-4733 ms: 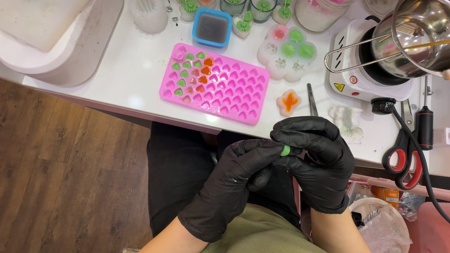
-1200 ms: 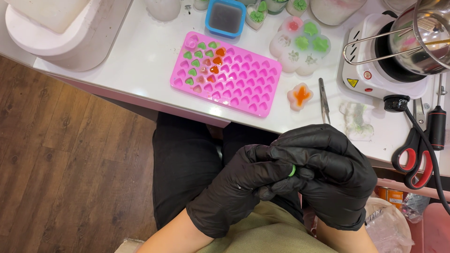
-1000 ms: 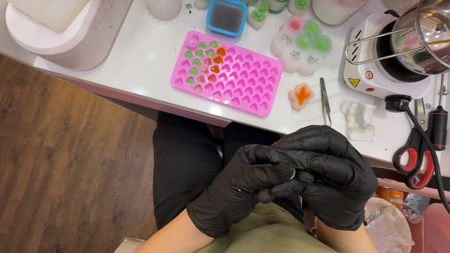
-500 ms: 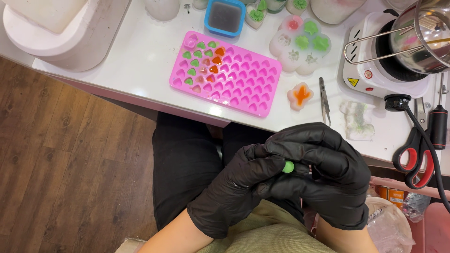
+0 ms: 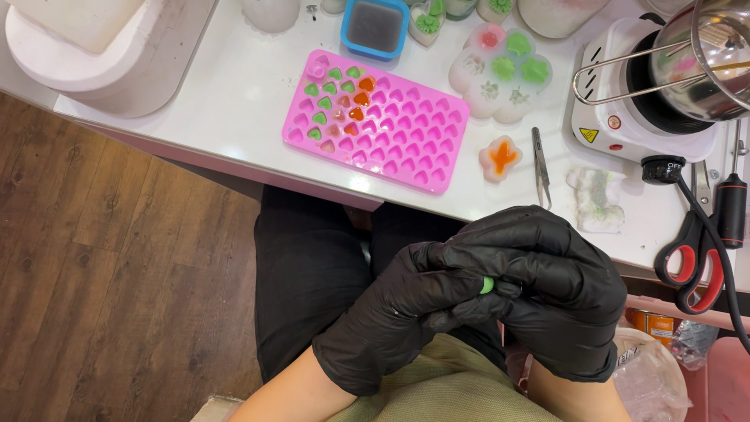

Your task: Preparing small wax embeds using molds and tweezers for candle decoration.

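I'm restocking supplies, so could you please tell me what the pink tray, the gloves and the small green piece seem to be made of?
The pink tray looks like soft silicone: matte, with rows of moulded heart cavities. The gloves on the left hand and right hand look like thin black nitrile or latex, slightly glossy and creased. The small green piece, pinched between both hands, is opaque, possibly wax or soap; too little shows.

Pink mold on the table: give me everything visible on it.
The pink mold is a flat rectangular tray, apparently flexible silicone, with rows of small heart-shaped cavities. It lies slightly askew on the white table, near the front edge. A cluster of cavities at its upper-left end holds green, orange and pale pink fills; the rest look empty. Nothing touches it: both gloved hands are below, off the table.
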